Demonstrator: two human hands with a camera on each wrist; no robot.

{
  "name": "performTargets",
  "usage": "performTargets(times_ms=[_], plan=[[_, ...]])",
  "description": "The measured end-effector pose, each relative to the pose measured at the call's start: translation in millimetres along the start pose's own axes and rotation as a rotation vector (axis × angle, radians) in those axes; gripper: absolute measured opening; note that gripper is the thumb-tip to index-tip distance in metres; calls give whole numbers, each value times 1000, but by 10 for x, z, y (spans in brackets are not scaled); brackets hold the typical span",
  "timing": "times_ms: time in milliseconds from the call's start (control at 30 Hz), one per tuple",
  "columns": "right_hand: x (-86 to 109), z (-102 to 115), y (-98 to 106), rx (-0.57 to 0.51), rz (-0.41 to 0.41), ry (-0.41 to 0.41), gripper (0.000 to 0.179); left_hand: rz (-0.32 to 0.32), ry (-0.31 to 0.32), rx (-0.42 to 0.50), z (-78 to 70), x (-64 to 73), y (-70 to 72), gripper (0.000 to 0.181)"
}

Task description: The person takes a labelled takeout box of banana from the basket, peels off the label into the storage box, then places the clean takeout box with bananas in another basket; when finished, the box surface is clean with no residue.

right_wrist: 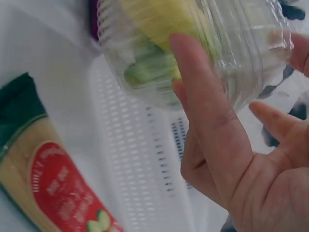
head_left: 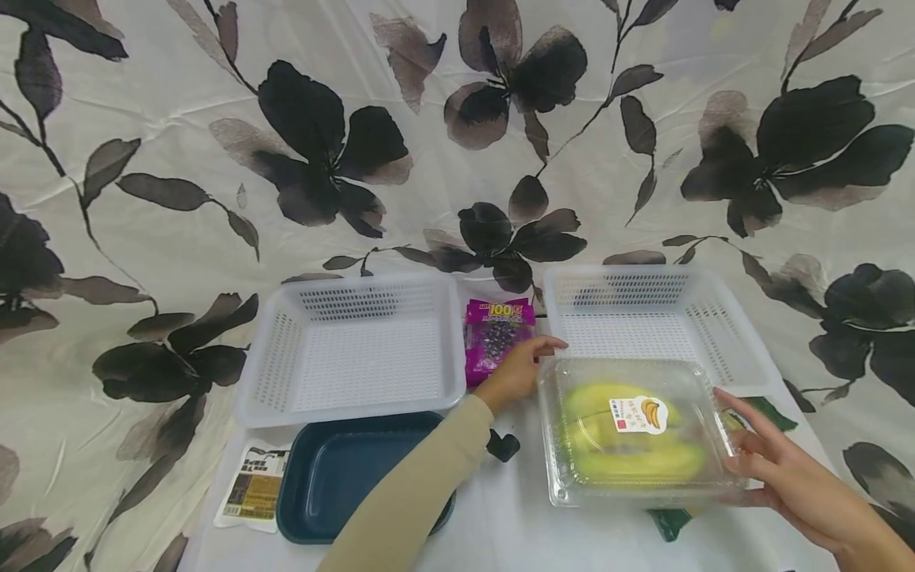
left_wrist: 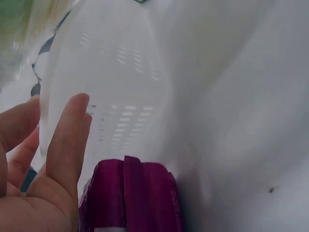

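A clear plastic box of bananas (head_left: 636,457) with a banana label sits at the right, overlapping the front of the right white basket (head_left: 722,334) in the head view. My right hand (head_left: 801,469) grips the box's right side, fingers spread along its wall, as the right wrist view also shows (right_wrist: 227,130). Near the box's back left corner, my left hand (head_left: 518,367) reaches out with fingers extended and nothing in its grasp. Beside it lies a purple candy-like bag (head_left: 493,338). A pasta packet (right_wrist: 53,169) with green ends lies partly hidden under the box.
Another white basket (head_left: 250,381) stands at the left back. In front of it is a dark blue tray (head_left: 336,477), partly covered by my left sleeve. A white and brown pouch (head_left: 253,486) lies left of the tray. A small black object (head_left: 503,446) is mid-table. Floral cloth hangs behind.
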State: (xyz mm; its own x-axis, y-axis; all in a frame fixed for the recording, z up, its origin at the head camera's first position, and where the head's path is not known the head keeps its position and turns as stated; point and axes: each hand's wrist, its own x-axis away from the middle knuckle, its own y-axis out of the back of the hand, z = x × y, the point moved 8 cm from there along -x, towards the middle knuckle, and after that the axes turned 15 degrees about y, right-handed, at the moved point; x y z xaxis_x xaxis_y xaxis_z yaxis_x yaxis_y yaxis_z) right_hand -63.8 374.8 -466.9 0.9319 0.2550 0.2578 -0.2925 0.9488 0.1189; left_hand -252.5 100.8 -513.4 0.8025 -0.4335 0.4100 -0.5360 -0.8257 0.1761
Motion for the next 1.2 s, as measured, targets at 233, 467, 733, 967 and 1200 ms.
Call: performTargets(times_ms=[233,467,733,967,1200], plan=[[23,-238,-186,-47,56,-84,85,53,35,-46,-26,19,51,39],[-3,-466,-420,-40,29,-185,86,114,104,-55,-26,-13,50,40],[-28,-646,-592,-111,17,-171,81,147,95,-151,-103,-53,22,41],[-90,-747,-642,-105,-24,-175,84,197,78,-244,-134,-72,55,36],[-204,-740,-752,-120,-7,-95,88,201,52,-299,-192,-80,56,33]])
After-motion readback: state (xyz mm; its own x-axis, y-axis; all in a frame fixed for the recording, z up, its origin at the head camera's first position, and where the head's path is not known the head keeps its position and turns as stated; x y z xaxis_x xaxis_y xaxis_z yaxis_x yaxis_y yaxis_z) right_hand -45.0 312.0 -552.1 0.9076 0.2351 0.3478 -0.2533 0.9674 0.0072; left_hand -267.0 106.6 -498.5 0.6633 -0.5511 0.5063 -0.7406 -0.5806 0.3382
